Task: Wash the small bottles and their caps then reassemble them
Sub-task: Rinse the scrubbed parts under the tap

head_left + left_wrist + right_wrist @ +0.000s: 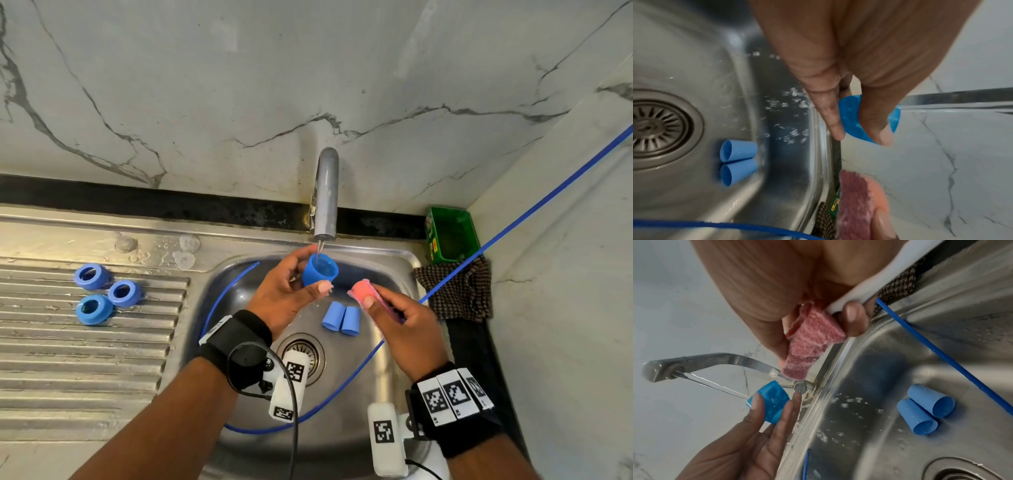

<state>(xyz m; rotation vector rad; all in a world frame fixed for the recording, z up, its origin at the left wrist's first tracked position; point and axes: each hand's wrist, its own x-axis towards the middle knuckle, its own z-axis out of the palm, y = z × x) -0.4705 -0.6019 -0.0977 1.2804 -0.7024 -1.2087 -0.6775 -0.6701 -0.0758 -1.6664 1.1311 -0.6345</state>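
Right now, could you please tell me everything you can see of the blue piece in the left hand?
The blue piece is a small tapered cup of matte plastic, wet, held mouth up and slightly tilted under the tap. Water runs into it. The left hand pinches its sides between thumb and fingers, above the sink.

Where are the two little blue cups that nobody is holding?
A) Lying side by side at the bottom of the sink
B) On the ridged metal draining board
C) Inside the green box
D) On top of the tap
A: the two small blue plastic cone-shaped cups lie on their sides, touching, on the floor of the stainless steel sink, near the round drain.
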